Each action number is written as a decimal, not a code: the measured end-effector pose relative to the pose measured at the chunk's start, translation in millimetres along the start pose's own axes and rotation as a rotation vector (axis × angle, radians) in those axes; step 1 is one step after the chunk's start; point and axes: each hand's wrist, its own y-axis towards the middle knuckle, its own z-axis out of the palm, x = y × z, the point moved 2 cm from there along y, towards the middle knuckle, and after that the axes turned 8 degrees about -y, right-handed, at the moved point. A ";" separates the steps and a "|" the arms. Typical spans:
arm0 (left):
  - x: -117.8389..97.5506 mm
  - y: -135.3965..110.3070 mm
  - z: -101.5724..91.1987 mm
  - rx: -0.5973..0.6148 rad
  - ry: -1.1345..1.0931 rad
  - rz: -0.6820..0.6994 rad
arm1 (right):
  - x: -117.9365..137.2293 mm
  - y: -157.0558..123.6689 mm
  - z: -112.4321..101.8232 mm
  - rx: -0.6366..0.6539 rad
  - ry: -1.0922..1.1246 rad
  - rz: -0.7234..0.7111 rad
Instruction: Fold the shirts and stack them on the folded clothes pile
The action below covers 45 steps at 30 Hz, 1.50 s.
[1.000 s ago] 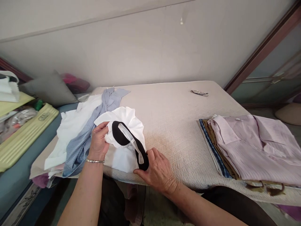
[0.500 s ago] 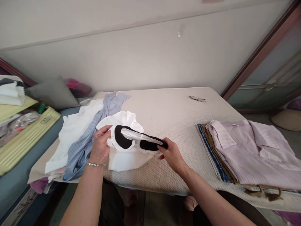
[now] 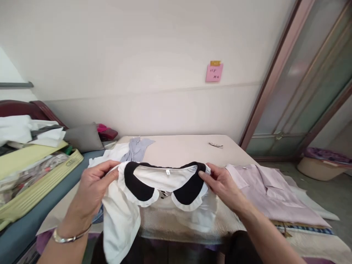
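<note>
head view: the left hand pinches one shoulder of a white blouse, and the right hand pinches the other, thumb on its black collar. the blouse hangs spread between them, over the near edge of a cloth-covered table. a blue cloth and glasses lie farther back; a lilac shirt lies at right.

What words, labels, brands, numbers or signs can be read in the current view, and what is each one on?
Pink note on the wall: two handwritten lines; the upper seems to start "45", the rest is too blurred to read.
Neck label in the white garment: its mark is too small to read.
Yellow ribbed case: its small mark is illegible.
Nothing else readable.
</note>
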 end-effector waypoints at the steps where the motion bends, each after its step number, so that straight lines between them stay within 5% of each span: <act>1: -16.6 1.3 -2.9 -0.011 0.019 0.042 | 19.8 -0.7 -11.9 0.014 -0.061 -0.047; 5: -52.0 17.7 -7.7 0.113 0.225 0.148 | 78.3 7.4 -52.5 -0.041 -0.413 -0.213; 10: -26.3 68.5 15.0 0.263 0.702 0.298 | 75.2 54.1 -59.3 -0.138 -0.879 -0.290; 14: -9.6 125.5 51.0 0.045 0.775 0.342 | 64.9 113.9 -62.7 -0.188 -1.083 -0.304; 17: -23.6 157.8 77.9 -0.069 0.713 0.421 | 84.9 146.2 -77.2 -0.391 -1.105 -0.461; 22: -44.2 148.4 93.1 -0.282 0.531 0.870 | 113.6 125.4 -86.0 -0.791 -1.037 -0.761; 25: -6.7 121.7 82.9 -0.224 0.601 0.922 | 85.0 86.7 -69.8 -0.762 -1.024 -0.821; 28: 68.2 100.2 63.7 -0.079 0.704 0.825 | 17.1 52.4 -42.5 -0.538 -0.986 -0.752; 33: 198.5 71.6 34.2 0.302 1.012 0.433 | -115.6 -3.5 10.7 -0.083 -1.101 -0.456; 37: 246.6 55.1 19.0 0.552 1.206 0.149 | -166.1 -48.9 30.6 0.255 -1.157 -0.214; 40: 255.9 58.6 12.8 0.585 1.214 0.082 | -169.6 -55.4 20.8 0.181 -1.133 -0.039; 45: 261.6 73.5 13.3 0.613 1.235 0.038 | -185.5 -16.4 -4.9 -0.211 -0.812 0.497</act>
